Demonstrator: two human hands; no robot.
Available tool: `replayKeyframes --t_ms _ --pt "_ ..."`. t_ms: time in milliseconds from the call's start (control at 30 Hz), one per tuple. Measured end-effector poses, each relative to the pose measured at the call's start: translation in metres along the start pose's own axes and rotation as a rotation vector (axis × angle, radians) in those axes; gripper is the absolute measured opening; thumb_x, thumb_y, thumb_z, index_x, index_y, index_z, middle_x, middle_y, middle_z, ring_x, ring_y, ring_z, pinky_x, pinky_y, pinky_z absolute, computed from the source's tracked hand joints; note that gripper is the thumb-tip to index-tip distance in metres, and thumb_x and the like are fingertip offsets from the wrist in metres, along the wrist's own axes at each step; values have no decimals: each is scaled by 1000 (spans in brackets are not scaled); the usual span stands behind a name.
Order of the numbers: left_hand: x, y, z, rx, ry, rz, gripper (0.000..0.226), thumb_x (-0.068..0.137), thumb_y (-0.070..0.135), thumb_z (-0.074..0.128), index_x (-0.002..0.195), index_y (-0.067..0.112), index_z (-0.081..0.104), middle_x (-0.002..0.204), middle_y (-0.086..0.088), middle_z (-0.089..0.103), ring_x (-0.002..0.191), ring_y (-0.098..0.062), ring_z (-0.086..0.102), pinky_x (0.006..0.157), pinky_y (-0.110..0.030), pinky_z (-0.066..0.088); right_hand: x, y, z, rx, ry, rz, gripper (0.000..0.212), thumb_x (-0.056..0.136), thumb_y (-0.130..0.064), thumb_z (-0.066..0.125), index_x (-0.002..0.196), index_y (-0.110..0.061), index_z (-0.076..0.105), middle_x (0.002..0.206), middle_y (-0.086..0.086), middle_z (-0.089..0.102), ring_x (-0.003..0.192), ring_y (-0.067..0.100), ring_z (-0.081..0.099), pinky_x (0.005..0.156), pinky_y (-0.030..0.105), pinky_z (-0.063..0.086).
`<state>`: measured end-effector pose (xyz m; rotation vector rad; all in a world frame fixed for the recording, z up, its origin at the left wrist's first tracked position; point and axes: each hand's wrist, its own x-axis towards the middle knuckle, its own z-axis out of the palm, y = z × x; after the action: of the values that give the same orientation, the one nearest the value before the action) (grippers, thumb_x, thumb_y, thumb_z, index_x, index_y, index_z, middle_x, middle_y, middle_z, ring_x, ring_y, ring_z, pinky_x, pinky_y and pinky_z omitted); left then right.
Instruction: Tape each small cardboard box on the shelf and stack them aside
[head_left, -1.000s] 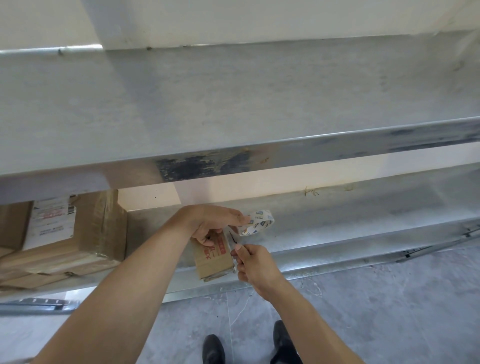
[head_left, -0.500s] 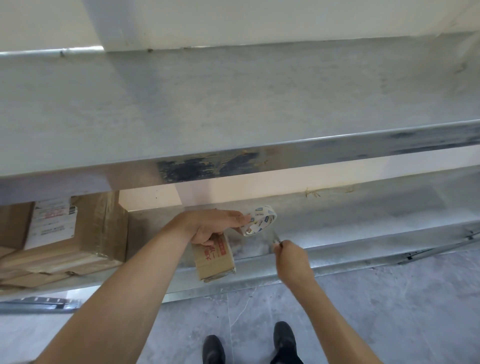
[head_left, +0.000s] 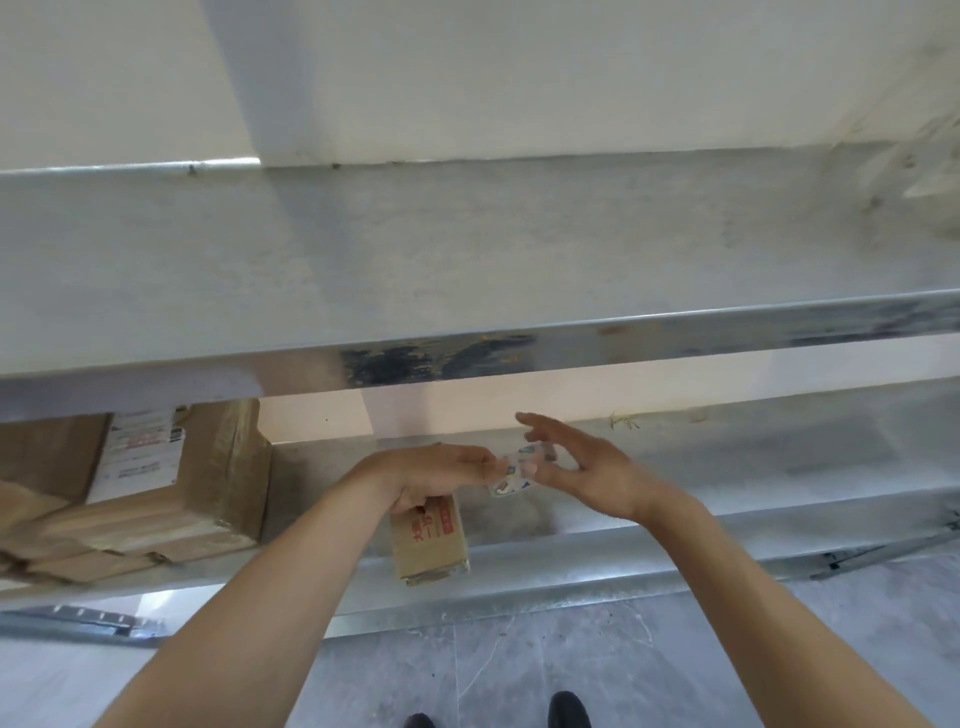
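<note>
A small cardboard box (head_left: 428, 540) with red print stands at the front edge of the lower metal shelf (head_left: 675, 525). My left hand (head_left: 434, 475) grips the box's top, and its fingertips reach out to a printed tape roll (head_left: 514, 470), which is blurred. My right hand (head_left: 587, 470) is just right of the roll with its fingers spread. Its thumb and fingertips are at the roll's side. Whether a strip of tape runs from the roll to the box cannot be made out.
Several larger taped cardboard boxes (head_left: 156, 499) with a white label are stacked at the left end of the lower shelf. The upper metal shelf (head_left: 467, 270) overhangs the hands. Grey floor tiles (head_left: 675, 665) and the tips of my shoes (head_left: 569, 709) lie below.
My right hand went from pinching tape near the box, out to the right, then up to the roll with its fingers spread. The left hand and box stayed put.
</note>
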<state>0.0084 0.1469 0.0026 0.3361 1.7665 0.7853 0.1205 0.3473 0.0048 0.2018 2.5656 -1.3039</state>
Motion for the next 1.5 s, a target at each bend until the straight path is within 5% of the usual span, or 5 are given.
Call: replayKeyframes --t_ms 200,633,767,967,1500 --pt "-16 -2 4 87 179 174 28 87 65 63 99 40 71 92 5 66 87 -15 59 78 -31 46 -1 -11 -8 -110 14 -156 28 93 -40 67 115 -23 70 108 -6 70 100 13 60 90 29 45" --pt "-15 -10 45 -693 493 152 10 87 0 74 97 1 71 88 -13 73 72 -20 62 66 -29 52 -19 0 -17 77 58 -189 13 95 -37 66 106 -32 70 90 -20 67 81 1 62 73 21 54" --pt "-16 -8 51 4 815 123 3 91 28 68 89 27 71 88 10 73 80 -8 68 65 -19 48 -18 7 -4 -52 148 -263 29 93 -45 64 115 -27 70 101 -13 69 91 -1 58 75 11 43" --pt "-18 -18 50 -426 704 282 15 94 18 67 93 29 56 98 -14 69 57 -13 65 66 -39 42 -17 4 2 111 199 -196 28 94 -36 66 118 -22 69 88 -35 63 83 -7 61 77 25 53" --pt "-16 -8 56 -91 936 317 11 95 23 68 85 22 72 77 10 71 73 -10 66 65 -18 49 -12 3 4 292 211 -178 7 98 -27 64 102 -28 70 88 -5 67 77 13 60 68 37 56"
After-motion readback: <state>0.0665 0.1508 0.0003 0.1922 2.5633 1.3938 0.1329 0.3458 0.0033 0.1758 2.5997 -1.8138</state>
